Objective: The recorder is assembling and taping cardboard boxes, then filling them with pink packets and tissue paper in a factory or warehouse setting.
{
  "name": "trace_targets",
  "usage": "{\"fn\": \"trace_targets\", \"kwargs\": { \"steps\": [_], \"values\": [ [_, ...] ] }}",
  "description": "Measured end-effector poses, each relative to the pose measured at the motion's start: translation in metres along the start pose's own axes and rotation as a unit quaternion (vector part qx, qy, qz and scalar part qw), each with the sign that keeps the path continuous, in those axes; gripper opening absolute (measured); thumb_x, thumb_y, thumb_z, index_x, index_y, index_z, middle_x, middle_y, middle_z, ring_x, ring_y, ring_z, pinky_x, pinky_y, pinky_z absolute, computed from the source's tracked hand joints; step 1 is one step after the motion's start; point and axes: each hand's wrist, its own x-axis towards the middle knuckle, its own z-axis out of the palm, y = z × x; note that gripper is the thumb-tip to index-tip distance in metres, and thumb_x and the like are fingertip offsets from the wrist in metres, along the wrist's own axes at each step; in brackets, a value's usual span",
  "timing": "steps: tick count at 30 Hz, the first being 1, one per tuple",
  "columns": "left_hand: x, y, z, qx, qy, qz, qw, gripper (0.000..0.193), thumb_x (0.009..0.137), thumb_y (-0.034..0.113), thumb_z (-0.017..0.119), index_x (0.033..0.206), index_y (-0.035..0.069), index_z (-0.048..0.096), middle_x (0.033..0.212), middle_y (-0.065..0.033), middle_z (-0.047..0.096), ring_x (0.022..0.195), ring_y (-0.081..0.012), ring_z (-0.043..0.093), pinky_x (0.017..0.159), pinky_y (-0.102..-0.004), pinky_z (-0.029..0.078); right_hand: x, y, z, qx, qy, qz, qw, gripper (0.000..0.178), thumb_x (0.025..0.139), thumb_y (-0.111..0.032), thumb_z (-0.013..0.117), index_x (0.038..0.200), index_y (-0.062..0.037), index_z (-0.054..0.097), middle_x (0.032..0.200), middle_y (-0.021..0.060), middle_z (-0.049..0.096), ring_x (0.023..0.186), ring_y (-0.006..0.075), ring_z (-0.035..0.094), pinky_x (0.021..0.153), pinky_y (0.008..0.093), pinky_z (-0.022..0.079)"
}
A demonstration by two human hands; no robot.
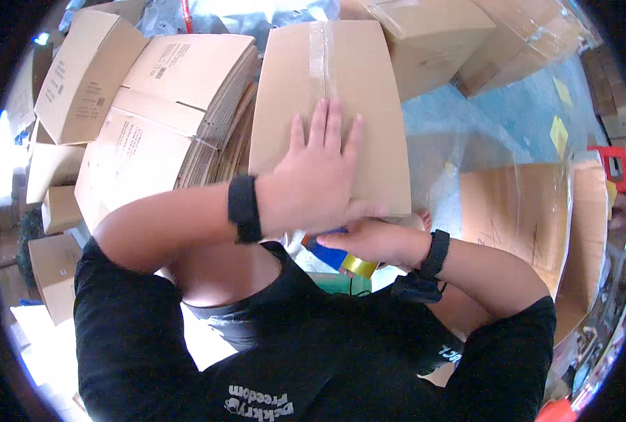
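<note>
A closed cardboard box [376, 91] stands in front of me, with a strip of clear tape along the seam of its top. My left hand [315, 172] lies flat on that top, fingers spread and pointing away from me. At the box's near edge, my right hand [386, 243] is wrapped round a tape dispenser [332, 256], which shows a blue body and a yellow roll. My left wrist and hand hang over part of this edge. The dispenser's far end is hidden by my hands.
A stack of flattened cartons [155, 116] is just left of the box. More cardboard boxes [436, 42] stand behind it, and another [88, 77] at far left. To the right is a large open carton [517, 211], with a red-handled tool [614, 167] beyond it.
</note>
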Motion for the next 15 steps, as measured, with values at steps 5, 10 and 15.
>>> {"fn": "trace_targets", "kwargs": {
  "steps": [5,10,15],
  "values": [
    [-0.039,-0.001,0.030,-0.038,-0.003,-0.015,0.999,0.116,0.081,0.063,0.069,0.158,-0.003,0.013,0.153,-0.0480,0.009,0.146,-0.0614,0.009,0.116,-0.0683,0.018,0.007,0.005,-0.009,-0.094,-0.117,-0.161,0.975,0.056,0.090,-0.039,0.065,0.130,-0.0011,0.059,0.128,0.0221,0.063,0.122,0.0377,0.058,0.108,0.0435,0.043],
    [-0.038,-0.015,0.053,0.036,-0.048,0.121,0.991,0.104,0.080,0.050,0.069,0.161,0.009,0.019,0.158,-0.0406,0.012,0.150,-0.0542,0.010,0.118,-0.0650,0.017,-0.018,0.001,-0.027,-0.323,-0.318,0.059,0.890,0.054,0.096,-0.039,0.061,0.133,-0.0007,0.050,0.094,0.0218,0.072,0.084,0.0389,0.071,0.076,0.0470,0.056],
    [-0.038,-0.010,0.059,0.048,-0.004,0.157,0.986,0.078,0.091,0.035,0.053,0.160,0.012,0.025,0.161,-0.0312,0.020,0.153,-0.0445,0.016,0.120,-0.0610,0.014,-0.064,-0.093,-0.070,-0.383,-0.381,-0.014,0.841,0.056,0.098,-0.053,0.053,0.098,0.0026,0.066,0.077,0.0185,0.070,0.072,0.0348,0.069,0.069,0.0462,0.056]
  ]
}}
